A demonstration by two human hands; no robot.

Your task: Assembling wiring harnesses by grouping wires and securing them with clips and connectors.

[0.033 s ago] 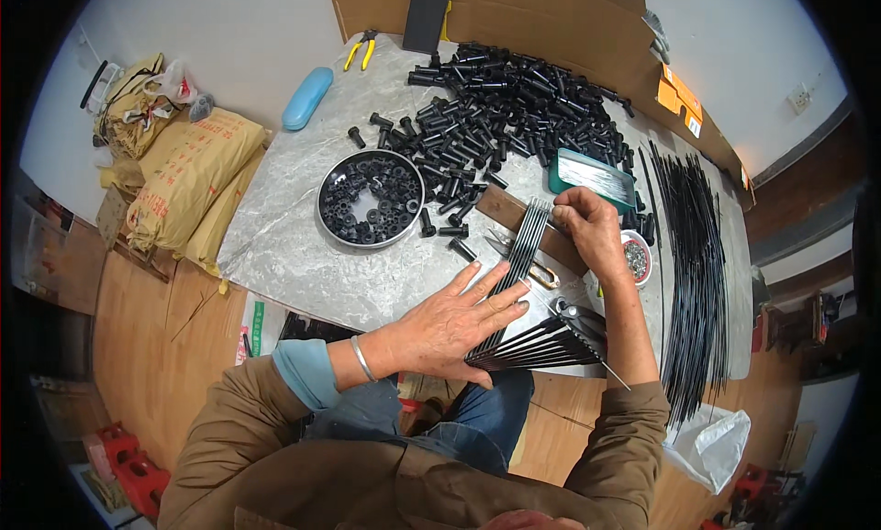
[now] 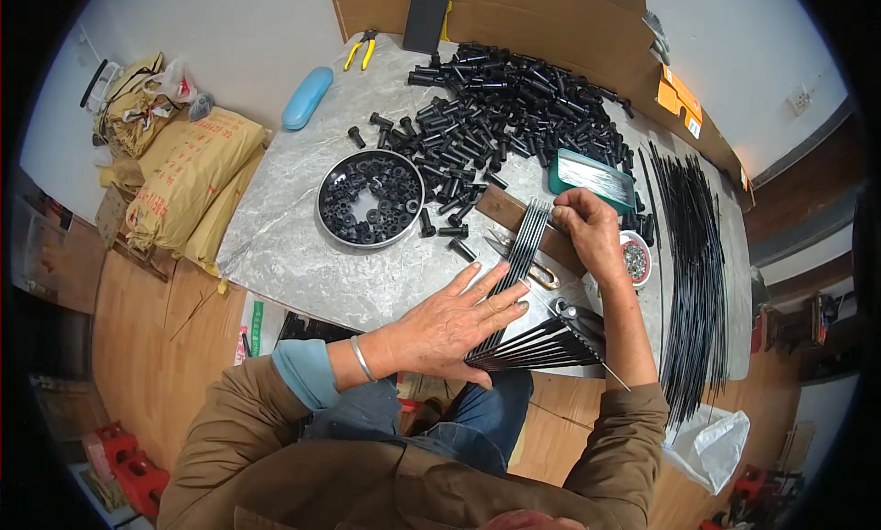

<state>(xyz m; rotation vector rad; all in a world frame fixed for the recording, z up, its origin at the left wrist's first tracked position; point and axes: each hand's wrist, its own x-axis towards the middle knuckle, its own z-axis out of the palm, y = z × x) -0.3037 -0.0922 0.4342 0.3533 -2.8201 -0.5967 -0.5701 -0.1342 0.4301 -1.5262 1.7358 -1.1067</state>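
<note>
My left hand point(image 2: 450, 319) lies flat with spread fingers on a row of thin dark rods point(image 2: 526, 245), pressing them side by side. Below that hand the lower ends fan out to the right as black strips point(image 2: 541, 345). The rods' upper ends rest across a brown bar point(image 2: 500, 209). Beside those ends, my right hand point(image 2: 592, 229) is closed in a pinch over the bar; whatever its fingertips hold is too small to make out. Scissors with a gold-coloured handle point(image 2: 545, 276) lie under and beside the rods, and dark pliers point(image 2: 585, 321) lie near the right forearm.
A round metal bowl point(image 2: 322, 220) holds black rings. Black bolt-like pieces point(image 2: 523, 99) are heaped behind it. At right are a green tray point(image 2: 555, 183) of thin silvery pieces, a white tub point(image 2: 649, 266) of small metal bits, and long black rods point(image 2: 693, 273). Cardboard point(image 2: 523, 16) borders the back.
</note>
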